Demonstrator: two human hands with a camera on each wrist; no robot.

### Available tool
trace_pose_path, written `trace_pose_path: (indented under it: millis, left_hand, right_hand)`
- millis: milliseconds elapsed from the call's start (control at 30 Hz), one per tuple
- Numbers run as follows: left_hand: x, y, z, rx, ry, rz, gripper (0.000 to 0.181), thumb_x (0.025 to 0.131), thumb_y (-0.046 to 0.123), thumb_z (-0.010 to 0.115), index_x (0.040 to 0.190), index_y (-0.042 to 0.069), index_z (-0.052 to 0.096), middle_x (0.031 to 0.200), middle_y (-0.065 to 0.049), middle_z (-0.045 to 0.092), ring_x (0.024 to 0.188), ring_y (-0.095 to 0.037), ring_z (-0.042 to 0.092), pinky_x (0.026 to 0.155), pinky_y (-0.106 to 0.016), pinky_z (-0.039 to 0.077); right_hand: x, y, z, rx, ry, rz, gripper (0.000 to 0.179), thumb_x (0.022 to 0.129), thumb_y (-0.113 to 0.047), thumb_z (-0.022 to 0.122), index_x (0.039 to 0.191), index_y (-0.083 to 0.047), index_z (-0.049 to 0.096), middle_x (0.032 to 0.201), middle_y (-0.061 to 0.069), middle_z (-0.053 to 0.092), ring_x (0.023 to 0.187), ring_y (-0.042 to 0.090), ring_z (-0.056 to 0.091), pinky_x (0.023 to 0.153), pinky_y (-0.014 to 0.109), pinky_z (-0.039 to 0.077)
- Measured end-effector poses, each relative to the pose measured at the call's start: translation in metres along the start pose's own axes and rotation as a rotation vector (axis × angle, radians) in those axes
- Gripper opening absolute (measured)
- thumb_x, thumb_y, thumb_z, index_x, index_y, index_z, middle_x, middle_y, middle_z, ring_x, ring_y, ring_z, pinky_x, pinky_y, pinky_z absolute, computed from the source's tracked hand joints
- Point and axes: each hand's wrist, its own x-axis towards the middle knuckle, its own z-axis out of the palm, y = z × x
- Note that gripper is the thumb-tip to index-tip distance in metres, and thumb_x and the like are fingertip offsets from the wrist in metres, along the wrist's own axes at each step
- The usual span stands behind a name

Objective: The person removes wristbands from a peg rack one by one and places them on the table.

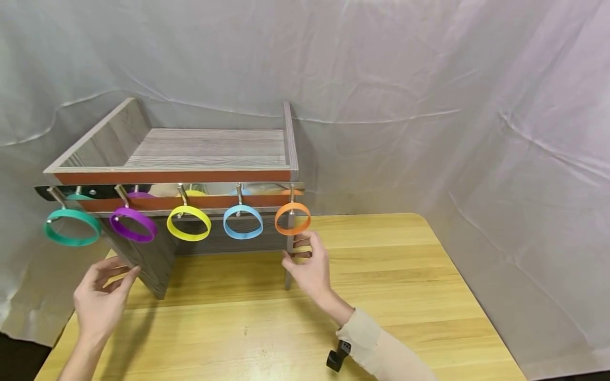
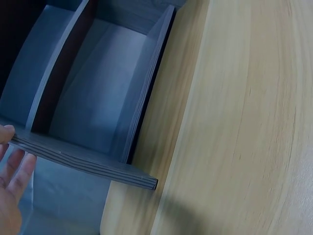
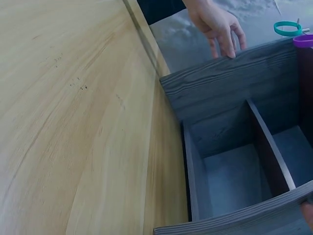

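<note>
A grey wood-grain shelf unit (image 1: 209, 140) stands at the left of the table. My left hand (image 1: 100, 296) pinches the front edge of its left side panel (image 1: 150, 267), thumb on one face and fingers on the other. On the opposite side, the right hand (image 1: 312, 267) holds the right side panel (image 1: 288, 272) between thumb and fingers, just below an orange ring band (image 1: 292, 231). Green (image 1: 71, 242), purple (image 1: 135, 237), yellow (image 1: 189, 237) and light blue (image 1: 243, 235) bands also hang from hooks on the shiny metal strip (image 1: 214, 189) across the front.
Inside the shelf, a divider board (image 3: 269, 142) separates the compartments. The wood-grain table (image 1: 391, 275) extends to the right and front. Grey sheeting (image 1: 371, 79) hangs behind and along the sides. A small black device (image 1: 338, 355) sits by the right sleeve.
</note>
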Motion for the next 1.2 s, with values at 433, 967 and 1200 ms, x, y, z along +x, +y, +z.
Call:
trace_pose_path:
  millis: [433,967,1200]
  left_hand:
    - [0.003,-0.002,-0.005,-0.013,-0.077,0.047,0.036,0.084,-0.019,0.076,0.117,-0.012,0.066,0.105,0.030,0.067,0.086,0.014,0.067,0.076,0.000,0.056]
    - [0.009,-0.008,-0.011,-0.022,-0.122,0.081,0.037,0.082,-0.019,0.077,0.117,-0.012,0.067,0.103,0.030,0.066,0.087,0.016,0.066,0.076,0.001,0.056]
    - [0.010,-0.007,-0.012,-0.028,-0.152,0.098,0.038,0.083,-0.018,0.077,0.118,-0.010,0.067,0.106,0.030,0.066,0.089,0.016,0.066,0.079,0.000,0.056]
  right_hand:
    - [0.000,0.001,0.000,-0.016,0.013,-0.004,0.046,0.079,0.014,0.077,0.118,-0.005,0.062,0.106,0.016,0.067,0.094,0.019,0.068,0.074,0.032,0.070]
    - [-0.002,-0.001,0.005,-0.031,0.049,0.002,0.047,0.078,0.016,0.076,0.119,-0.004,0.064,0.104,0.015,0.070,0.093,0.011,0.067,0.074,0.033,0.070]
    - [-0.002,0.002,0.005,-0.054,0.068,-0.038,0.048,0.077,0.018,0.076,0.119,-0.002,0.064,0.104,0.016,0.070,0.093,0.011,0.068,0.071,0.031,0.069]
